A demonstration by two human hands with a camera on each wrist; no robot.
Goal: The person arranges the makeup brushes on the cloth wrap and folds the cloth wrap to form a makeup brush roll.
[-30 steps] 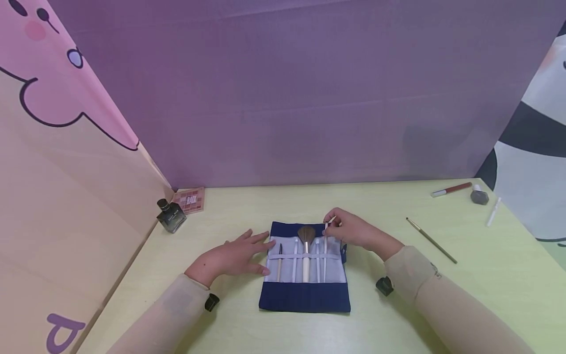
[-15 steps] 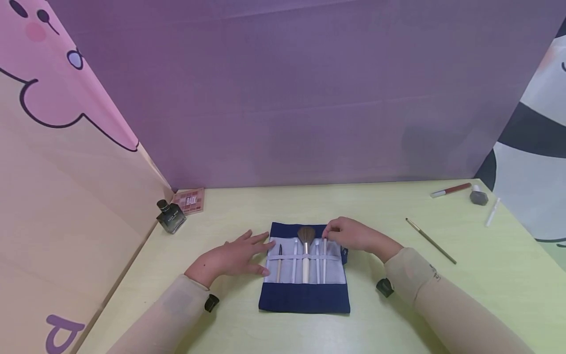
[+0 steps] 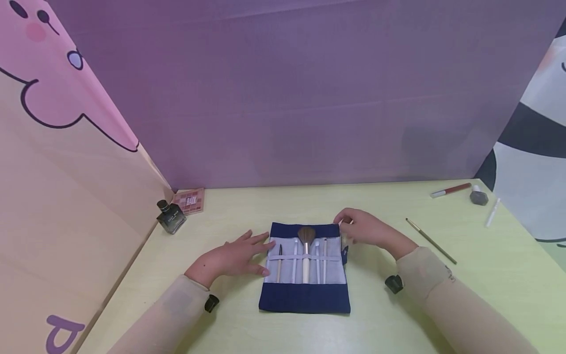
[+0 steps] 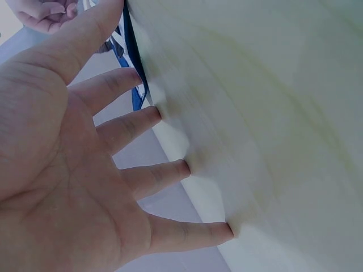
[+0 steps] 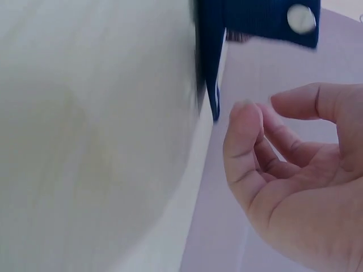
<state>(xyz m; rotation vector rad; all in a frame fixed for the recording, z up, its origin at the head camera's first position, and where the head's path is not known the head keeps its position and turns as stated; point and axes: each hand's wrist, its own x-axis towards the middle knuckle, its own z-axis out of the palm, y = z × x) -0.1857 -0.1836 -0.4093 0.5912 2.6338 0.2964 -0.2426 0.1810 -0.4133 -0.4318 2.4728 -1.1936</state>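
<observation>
A navy brush roll (image 3: 305,298) lies unrolled, its pale lining upward. Several makeup brushes stand in its slots under a band. The large fluffy brush (image 3: 306,236) is in the middle, and a thin pale brush (image 3: 325,263) is the rightmost. With fingers spread, my left hand (image 3: 234,255) rests at the roll's left edge, thumb and fingertips touching it. My right hand (image 3: 364,228) is beside the upper right corner, fingers loosely bent and holding nothing. In the right wrist view a gap shows between thumb and index finger, near the navy strap with a white snap (image 5: 301,19).
A thin brown-handled brush (image 3: 431,240) lies to the right. Farther back are a red-handled brush (image 3: 451,190), a small dark bottle with a white cap (image 3: 479,197) and a white stick (image 3: 493,212). At back left are a perfume bottle (image 3: 171,217) and a palette (image 3: 190,200).
My right hand slid the rightmost thin brush down into its slot, let go of it, and moved right to the roll's corner. My left hand has stayed still.
</observation>
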